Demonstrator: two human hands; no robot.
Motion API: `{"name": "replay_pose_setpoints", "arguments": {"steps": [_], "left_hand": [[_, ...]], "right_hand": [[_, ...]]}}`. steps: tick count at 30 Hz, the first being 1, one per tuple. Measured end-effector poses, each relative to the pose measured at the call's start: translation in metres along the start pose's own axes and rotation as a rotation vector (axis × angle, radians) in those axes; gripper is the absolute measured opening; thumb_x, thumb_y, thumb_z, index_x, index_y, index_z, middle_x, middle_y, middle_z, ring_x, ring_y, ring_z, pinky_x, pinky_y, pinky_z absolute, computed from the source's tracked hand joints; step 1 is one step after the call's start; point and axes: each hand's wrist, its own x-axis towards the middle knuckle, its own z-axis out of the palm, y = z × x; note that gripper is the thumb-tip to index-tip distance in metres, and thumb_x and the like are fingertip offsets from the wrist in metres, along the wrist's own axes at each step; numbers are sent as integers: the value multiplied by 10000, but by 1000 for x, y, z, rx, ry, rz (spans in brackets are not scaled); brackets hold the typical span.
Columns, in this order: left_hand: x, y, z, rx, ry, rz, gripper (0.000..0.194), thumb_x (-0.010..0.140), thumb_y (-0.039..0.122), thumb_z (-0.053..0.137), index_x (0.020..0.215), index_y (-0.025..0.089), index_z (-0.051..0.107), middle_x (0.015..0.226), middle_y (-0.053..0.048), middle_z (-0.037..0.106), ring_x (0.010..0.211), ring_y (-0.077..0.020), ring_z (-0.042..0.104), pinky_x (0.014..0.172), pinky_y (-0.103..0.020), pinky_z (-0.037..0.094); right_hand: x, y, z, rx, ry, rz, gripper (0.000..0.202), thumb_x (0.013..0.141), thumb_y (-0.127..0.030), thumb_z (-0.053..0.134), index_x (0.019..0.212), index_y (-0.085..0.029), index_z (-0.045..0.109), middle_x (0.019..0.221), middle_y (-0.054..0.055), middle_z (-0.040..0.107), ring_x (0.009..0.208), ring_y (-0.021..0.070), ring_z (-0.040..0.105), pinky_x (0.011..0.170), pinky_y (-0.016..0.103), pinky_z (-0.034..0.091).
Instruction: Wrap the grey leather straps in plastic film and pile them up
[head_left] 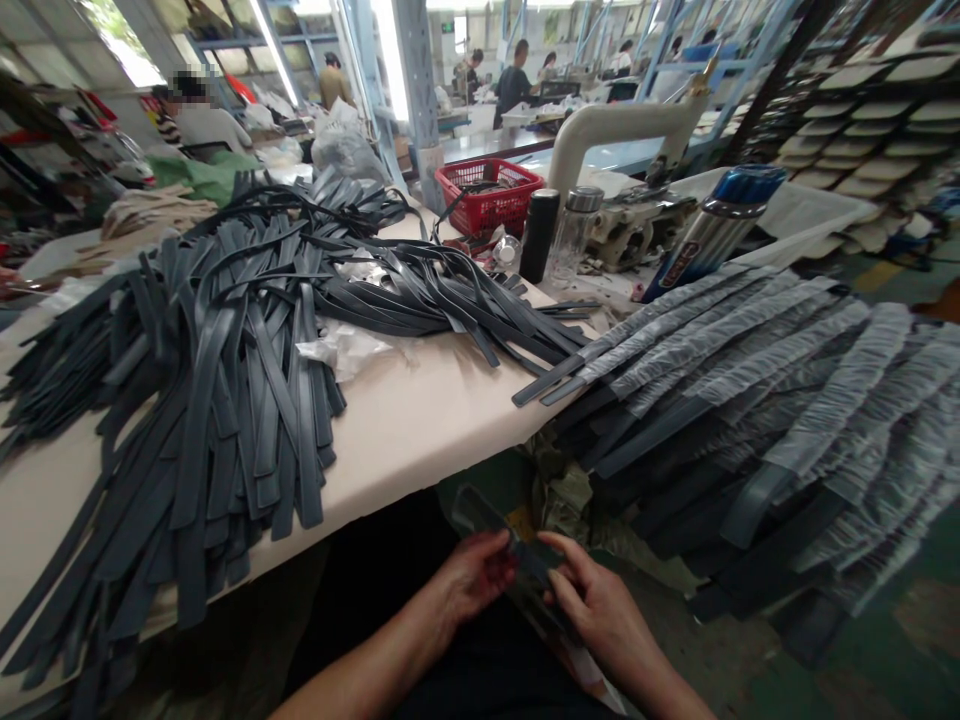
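Low over my lap, my left hand (480, 577) is closed, its fingertips pinching at a dark grey strap (532, 563) with clear plastic about it. My right hand (596, 592) grips the same strap from the other side, thumb and forefinger curled round it. Part of the strap is dim and hidden by the fingers. A large heap of loose dark straps (255, 370) lies on the pale table (427, 400) to the left. Over on the right, several straps in wrinkled clear plastic sleeves (810, 350) hang across the edge.
At the table's back stand a red plastic basket (491, 197), a black bottle (538, 235), a clear glass bottle (576, 235) and a blue thermos (716, 230). Behind them is a sewing machine (630, 150). Several people sit or stand farther off. Crumpled plastic (352, 350) touches the strap heap.
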Motion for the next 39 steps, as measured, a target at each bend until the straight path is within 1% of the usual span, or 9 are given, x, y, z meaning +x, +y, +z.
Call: {"name": "replay_pose_setpoints", "arguments": {"steps": [4,10,14,17,21,26,32,36,39], "left_hand": [[2,-6,9,22,-46,-3,53,773,95,708,758,99,658,691,-58,709,587,-138,659,536,-214,500],[8,1,2,22,5,17,64,799,161,709,788,124,658,687,-33,704,604,-110,653,530,-180,470],[6,-9,9,40,-59,-26,109,724,134,769,747,109,666,646,-41,679,586,-138,644,559,-222,492],[11,-2,6,22,-32,27,114,735,152,766,780,119,667,694,-37,693,611,-127,646,585,-215,496],[15,5,-2,8,33,51,81,780,160,728,799,142,652,722,-22,704,637,-109,653,596,-193,498],[9,-3,9,35,-34,23,88,735,108,747,731,107,659,671,-52,693,596,-142,649,582,-229,508],[10,14,1,-5,24,122,88,764,145,741,752,136,654,730,-29,711,646,-114,658,581,-188,487],[9,0,4,17,-14,62,135,706,136,788,734,104,660,674,-50,695,598,-145,653,565,-229,500],[10,0,6,11,-29,91,153,691,139,800,720,100,656,678,-55,698,607,-149,658,582,-231,509]], "right_hand": [[18,-2,8,-12,24,-14,508,858,-372,407,1320,-173,480,763,34,692,711,225,645,682,326,447],[5,1,1,4,-14,-25,513,873,-362,402,1361,-211,444,732,6,707,713,220,659,701,323,456],[18,-3,9,20,19,-6,499,869,-340,388,1343,-210,470,760,14,703,666,205,656,686,311,462],[22,-5,11,21,22,-10,512,871,-364,406,1357,-213,452,788,18,707,608,193,643,647,302,456],[14,-2,8,-39,-12,-14,512,863,-325,432,1367,-239,445,749,2,710,733,221,664,689,308,438],[22,-5,11,-35,28,-1,520,856,-315,414,1356,-181,467,789,38,706,734,226,653,720,323,442],[16,-9,4,-56,-11,-3,514,861,-315,416,1368,-235,449,753,7,716,747,222,663,707,314,432],[25,-9,12,-73,23,-14,495,856,-279,420,1343,-230,489,789,23,723,783,221,671,724,307,440],[30,-11,13,-64,47,-35,500,864,-293,418,1353,-205,476,823,37,722,820,228,671,741,310,449]]}}
